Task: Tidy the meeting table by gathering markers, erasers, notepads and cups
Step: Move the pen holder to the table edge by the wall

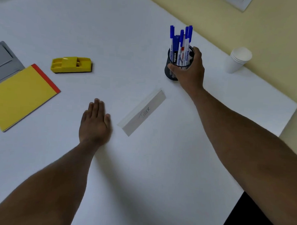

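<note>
I read "camlin" on a blue-capped marker (175, 50) in the black mesh holder (172, 69); my right hand (189, 71) grips it. Name card (143, 113) nearer me reads "TIGER". Left hand (95, 123) flat, fingers together, on desk (130, 42).

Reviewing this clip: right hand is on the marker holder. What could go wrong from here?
1. The markers stand tall and loose in the mesh holder the right hand grips; tilting it could spill them.
2. The paper cup stack sits near the table edge; a sweeping arm might knock it off.
</note>
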Demonstrator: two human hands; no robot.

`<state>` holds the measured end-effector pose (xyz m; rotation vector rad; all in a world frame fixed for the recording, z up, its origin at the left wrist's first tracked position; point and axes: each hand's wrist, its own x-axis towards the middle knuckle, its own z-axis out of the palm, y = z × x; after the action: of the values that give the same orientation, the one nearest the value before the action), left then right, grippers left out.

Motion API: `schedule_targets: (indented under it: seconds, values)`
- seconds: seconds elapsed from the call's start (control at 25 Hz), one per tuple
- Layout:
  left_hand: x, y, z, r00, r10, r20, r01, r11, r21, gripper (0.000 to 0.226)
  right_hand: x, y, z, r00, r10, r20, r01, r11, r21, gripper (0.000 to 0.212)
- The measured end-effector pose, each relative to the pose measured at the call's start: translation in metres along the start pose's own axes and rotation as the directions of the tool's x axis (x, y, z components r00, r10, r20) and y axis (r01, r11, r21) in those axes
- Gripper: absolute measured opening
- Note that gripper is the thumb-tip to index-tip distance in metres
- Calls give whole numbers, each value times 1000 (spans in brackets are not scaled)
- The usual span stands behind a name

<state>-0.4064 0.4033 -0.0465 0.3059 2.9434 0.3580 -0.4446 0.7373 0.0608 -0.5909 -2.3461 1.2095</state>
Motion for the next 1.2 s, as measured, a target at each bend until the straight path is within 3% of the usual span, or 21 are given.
schedule_targets:
  seconds: [0.56, 1.0, 1.12, 1.2]
  values:
    - [8, -13, 0, 998, 34, -49, -33, 999, 29, 64, 133, 24, 49, 990, 91, -106, -95, 995, -33, 96]
    - [8, -13, 2, 998, 26, -62, -22, 998, 53, 65, 196, 48, 70, 973, 201, -113, -203, 979, -2, 85]
    - [8, -12, 1, 998, 24, -56, -21, 998, 52, 65, 204, 46, 73, 974, 218, -67, -219, 976, -7, 94]
    - [8, -11, 1, 998, 20, -58, -17, 999, 50, 65, 206, 43, 75, 960, 276, -45, -276, 961, 2, 114]
